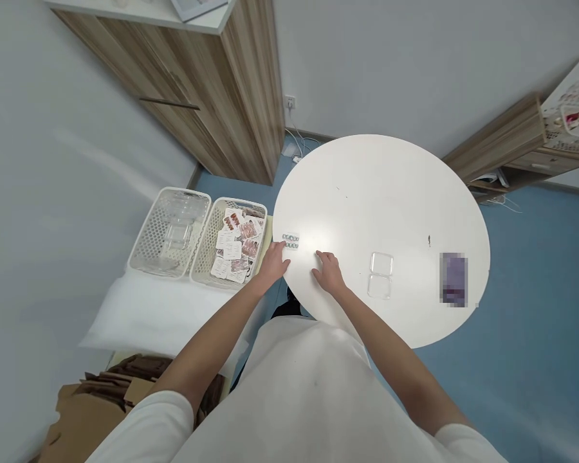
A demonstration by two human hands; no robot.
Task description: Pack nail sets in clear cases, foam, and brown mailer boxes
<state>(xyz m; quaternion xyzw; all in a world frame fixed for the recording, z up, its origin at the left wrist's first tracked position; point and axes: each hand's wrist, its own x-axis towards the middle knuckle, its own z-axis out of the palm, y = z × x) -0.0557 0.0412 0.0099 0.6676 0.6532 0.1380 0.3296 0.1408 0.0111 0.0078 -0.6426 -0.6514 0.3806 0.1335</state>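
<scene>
A small card (pixel 290 241) lies flat near the round white table's (pixel 381 193) left edge, printed with what seem to be two rows of tiny nail tips. It sits just beyond the left hand (pixel 274 263), possibly touching its fingertips.

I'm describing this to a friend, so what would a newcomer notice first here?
The big round white table fills the middle, with both hands at its near-left edge: the left hand beside a small card of nail tips, the right hand flat on the top. An open clear plastic case lies right of the hands, and two white baskets sit left of the table.
</scene>
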